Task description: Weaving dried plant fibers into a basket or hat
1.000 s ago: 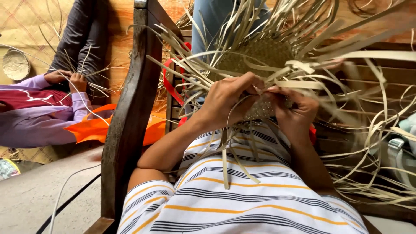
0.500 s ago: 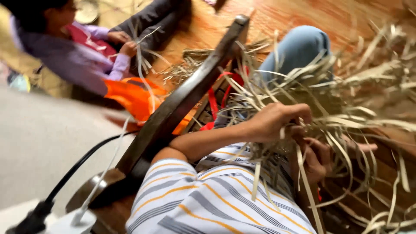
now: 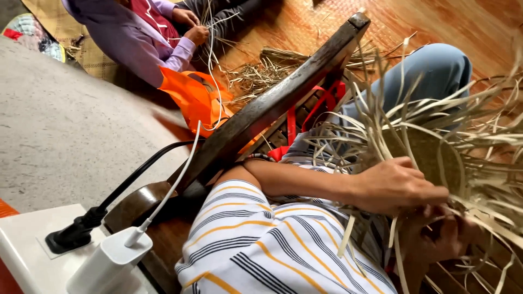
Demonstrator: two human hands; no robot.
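Fingers of my left hand (image 3: 395, 185) clamp the woven straw piece (image 3: 430, 155), steadying it; beneath them, right hand (image 3: 436, 237) fingers pinch loose strips (image 3: 479, 196), keeping the weave taut.

Woven straw piece (image 3: 436, 152) right of frame; chair arm (image 3: 272, 103) diagonal across centre; second person (image 3: 147, 38) upper left; charger (image 3: 103, 261) lower left.

Quick count: two hands of the wearer, left hand (image 3: 395, 185) and right hand (image 3: 441, 237), plus two hands on another person (image 3: 190, 24). One woven straw piece (image 3: 430, 152), one wooden chair arm (image 3: 272, 103), one orange bag (image 3: 193, 98), two plugs, one black (image 3: 73, 234) and one white (image 3: 106, 261), and loose straw strips too many to count.
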